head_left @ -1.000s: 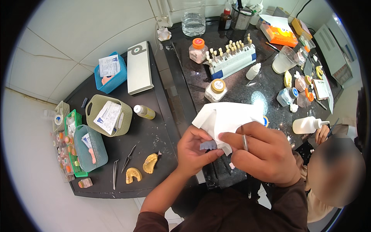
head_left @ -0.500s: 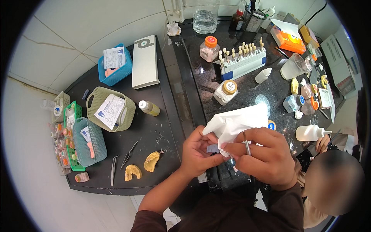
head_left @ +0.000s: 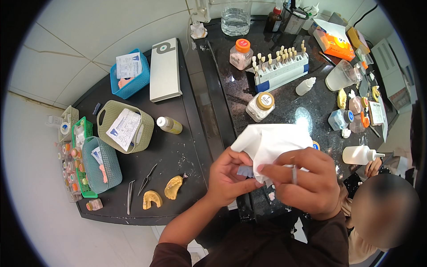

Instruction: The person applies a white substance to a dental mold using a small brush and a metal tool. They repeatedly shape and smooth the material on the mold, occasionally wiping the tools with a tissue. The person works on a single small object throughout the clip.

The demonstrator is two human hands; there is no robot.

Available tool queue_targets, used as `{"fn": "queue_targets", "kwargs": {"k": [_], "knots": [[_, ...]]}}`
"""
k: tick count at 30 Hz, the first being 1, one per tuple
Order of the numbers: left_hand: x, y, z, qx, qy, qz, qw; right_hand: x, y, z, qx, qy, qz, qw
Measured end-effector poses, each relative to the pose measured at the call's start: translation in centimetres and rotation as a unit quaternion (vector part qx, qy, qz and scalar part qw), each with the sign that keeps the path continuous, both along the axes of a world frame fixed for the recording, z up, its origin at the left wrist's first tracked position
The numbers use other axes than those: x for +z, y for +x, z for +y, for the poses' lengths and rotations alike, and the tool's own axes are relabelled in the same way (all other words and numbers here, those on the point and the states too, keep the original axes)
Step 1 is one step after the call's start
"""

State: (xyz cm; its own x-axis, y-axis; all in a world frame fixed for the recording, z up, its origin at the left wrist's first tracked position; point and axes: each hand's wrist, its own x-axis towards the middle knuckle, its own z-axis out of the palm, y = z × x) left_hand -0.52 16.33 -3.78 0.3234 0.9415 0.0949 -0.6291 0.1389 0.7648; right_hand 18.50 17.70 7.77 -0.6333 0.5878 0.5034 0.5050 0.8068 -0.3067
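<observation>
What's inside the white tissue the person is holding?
A small grey-blue piece pokes out from under the white tissue, pinched by the left hand. The right hand presses the tissue over it, so the rest of the piece, and its shape, are covered.

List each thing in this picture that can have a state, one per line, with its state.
Left hand: closed on a small grey piece.
Right hand: gripping a white tissue, crumpled.
Orange-lidded jar: capped, upright.
Tan-lidded jar: capped, upright.
Small yellow bottle: lying on its side.
Glass beaker: upright, holding clear liquid.
Tweezers: lying flat, untouched.
</observation>
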Motion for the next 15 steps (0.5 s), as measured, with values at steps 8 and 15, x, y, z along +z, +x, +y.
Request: {"fn": "queue_targets", "kwargs": {"k": [8, 15], "knots": [[0.0, -0.1, 0.5, -0.044, 0.035, -0.046, 0.997, -0.1, 1.5, -0.3, -0.175, 0.110, 0.096, 0.974], [0.0, 0.1, 0.4, -0.075, -0.007, -0.080, 0.994, 0.4, 5.1, 1.0, -0.409, 0.153, 0.076, 0.897]]}}
